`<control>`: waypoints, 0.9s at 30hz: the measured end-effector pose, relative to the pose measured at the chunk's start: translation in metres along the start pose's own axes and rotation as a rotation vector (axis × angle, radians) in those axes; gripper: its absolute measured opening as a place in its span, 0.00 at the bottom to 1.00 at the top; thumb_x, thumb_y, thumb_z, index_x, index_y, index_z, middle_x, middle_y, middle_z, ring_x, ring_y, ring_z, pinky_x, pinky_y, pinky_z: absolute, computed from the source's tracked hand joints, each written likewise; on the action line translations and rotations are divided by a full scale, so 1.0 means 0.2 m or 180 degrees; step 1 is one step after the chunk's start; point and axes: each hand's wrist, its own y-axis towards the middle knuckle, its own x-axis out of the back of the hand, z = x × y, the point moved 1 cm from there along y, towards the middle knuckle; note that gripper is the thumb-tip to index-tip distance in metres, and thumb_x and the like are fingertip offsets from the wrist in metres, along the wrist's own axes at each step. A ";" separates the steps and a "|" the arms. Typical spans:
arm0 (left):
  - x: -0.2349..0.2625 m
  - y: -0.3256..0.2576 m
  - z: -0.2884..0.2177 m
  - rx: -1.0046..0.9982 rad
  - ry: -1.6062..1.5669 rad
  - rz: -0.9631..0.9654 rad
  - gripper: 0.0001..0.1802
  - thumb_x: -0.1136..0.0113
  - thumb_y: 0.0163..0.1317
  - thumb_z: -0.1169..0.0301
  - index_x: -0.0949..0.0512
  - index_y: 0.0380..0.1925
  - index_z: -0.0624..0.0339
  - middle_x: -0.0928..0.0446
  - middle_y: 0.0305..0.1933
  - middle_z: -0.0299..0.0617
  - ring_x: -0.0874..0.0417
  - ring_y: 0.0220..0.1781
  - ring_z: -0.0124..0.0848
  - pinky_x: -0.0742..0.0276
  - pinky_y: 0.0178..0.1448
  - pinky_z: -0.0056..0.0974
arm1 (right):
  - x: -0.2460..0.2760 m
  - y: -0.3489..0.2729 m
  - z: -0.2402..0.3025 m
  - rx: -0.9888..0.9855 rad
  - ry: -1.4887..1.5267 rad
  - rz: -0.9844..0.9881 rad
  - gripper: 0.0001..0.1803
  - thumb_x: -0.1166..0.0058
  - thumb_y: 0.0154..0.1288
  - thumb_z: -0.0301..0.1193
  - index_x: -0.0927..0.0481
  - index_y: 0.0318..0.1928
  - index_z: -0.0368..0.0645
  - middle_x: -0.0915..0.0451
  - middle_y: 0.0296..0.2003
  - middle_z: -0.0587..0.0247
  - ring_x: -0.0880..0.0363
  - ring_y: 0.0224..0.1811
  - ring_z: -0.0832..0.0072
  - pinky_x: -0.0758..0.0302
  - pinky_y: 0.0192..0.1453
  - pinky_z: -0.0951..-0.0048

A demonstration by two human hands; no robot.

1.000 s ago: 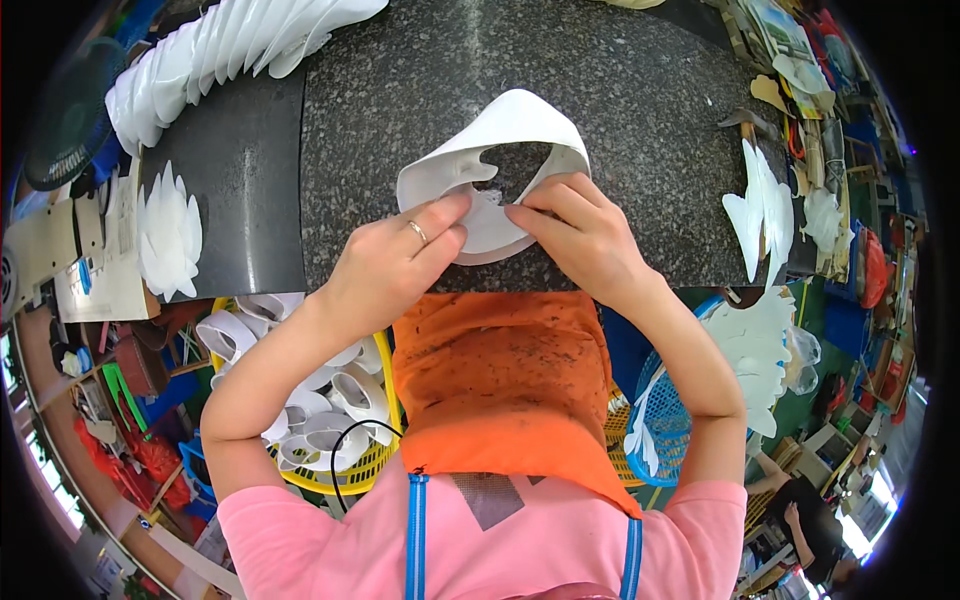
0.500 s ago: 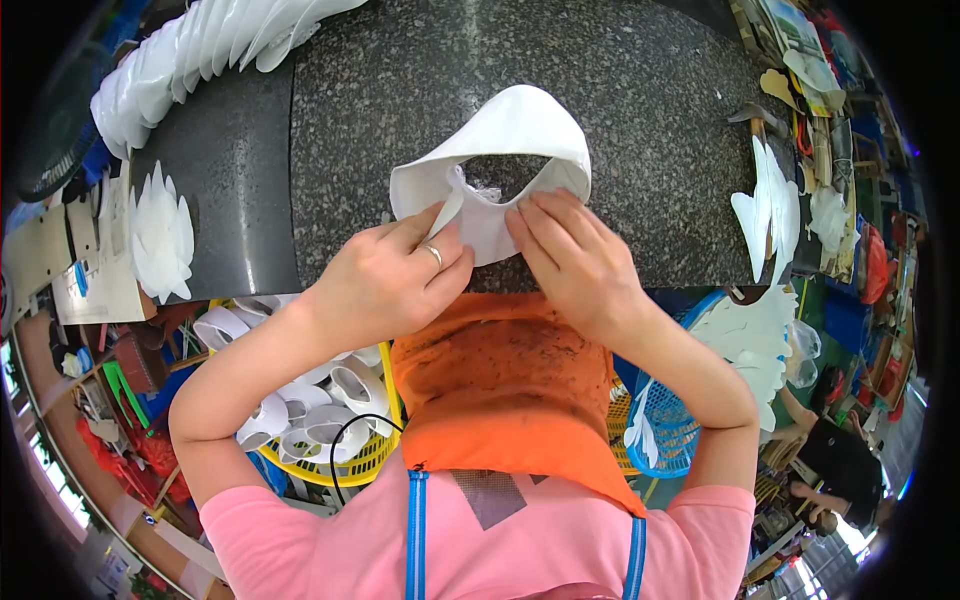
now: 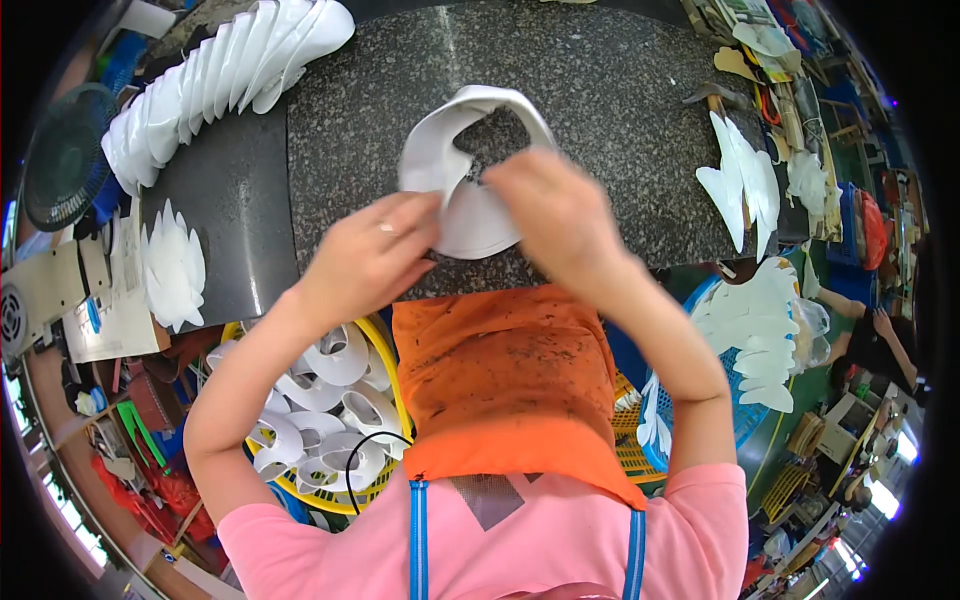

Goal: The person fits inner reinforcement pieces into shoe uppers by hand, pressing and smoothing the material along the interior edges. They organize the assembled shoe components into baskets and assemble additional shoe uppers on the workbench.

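A white shoe upper (image 3: 428, 150), bent into a ring, rests on the dark speckled stone slab (image 3: 350, 120) in front of me. Its near side is a rounded white panel, and the slab shows through the opening. My left hand (image 3: 375, 245) pinches the upper's near left edge between closed fingers. Over its near right part is my right hand (image 3: 560, 215), smeared by motion. The right fingertips reach the inner edge of the opening; their grip is too blurred to make out.
A long row of overlapped white pieces (image 3: 225, 65) lies far left, with a flat white stack (image 3: 173, 265) nearer. At right are more white pieces (image 3: 745, 190) and a hammer (image 3: 712, 97). Below the slab stand a yellow basket (image 3: 388, 350) of white uppers and a blue basket (image 3: 725, 425).
The upper has turned and lies lower and flatter on the slab. My right hand has moved slightly up and inward over it; the left hand has shifted slightly left.
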 end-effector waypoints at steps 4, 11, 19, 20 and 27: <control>-0.15 0.10 -0.11 -0.0006 0.0205 -0.0027 0.20 0.34 0.43 0.75 0.24 0.40 0.64 0.26 0.47 0.46 0.24 0.51 0.46 0.25 0.54 0.44 | 0.21 0.08 0.09 0.0011 0.0544 0.0599 0.23 0.41 0.51 0.24 0.26 0.50 0.36 0.24 0.45 0.50 0.22 0.44 0.55 0.23 0.45 0.64; -0.19 0.16 -0.12 0.0150 -0.0024 -0.0513 0.21 0.34 0.44 0.74 0.22 0.42 0.63 0.25 0.46 0.43 0.24 0.51 0.42 0.26 0.55 0.44 | 0.15 -0.12 0.02 -0.0682 0.0079 0.0280 0.31 0.39 0.48 0.25 0.31 0.56 0.35 0.29 0.51 0.45 0.27 0.51 0.50 0.25 0.52 0.60; -0.20 0.16 -0.12 -0.0255 0.0885 -0.0169 0.19 0.38 0.45 0.70 0.21 0.40 0.61 0.26 0.47 0.43 0.24 0.52 0.39 0.27 0.55 0.42 | 0.13 -0.06 -0.07 -0.2430 0.1874 0.0273 0.10 0.49 0.55 0.18 0.22 0.38 0.36 0.23 0.34 0.58 0.22 0.37 0.60 0.23 0.39 0.66; -0.20 0.16 -0.13 -0.0246 0.0907 -0.0184 0.17 0.40 0.46 0.70 0.21 0.39 0.61 0.26 0.47 0.43 0.24 0.52 0.39 0.27 0.55 0.41 | 0.16 -0.04 -0.04 -0.2306 0.1617 0.0304 0.08 0.51 0.55 0.18 0.23 0.36 0.37 0.23 0.32 0.57 0.21 0.34 0.60 0.23 0.37 0.66; -0.17 0.14 -0.11 -0.0278 0.0591 -0.0012 0.15 0.45 0.49 0.71 0.20 0.37 0.65 0.26 0.46 0.44 0.27 0.58 0.41 0.31 0.61 0.43 | 0.10 -0.13 0.06 -0.0448 0.0460 0.0148 0.10 0.49 0.52 0.17 0.23 0.36 0.39 0.22 0.36 0.61 0.22 0.38 0.62 0.23 0.40 0.66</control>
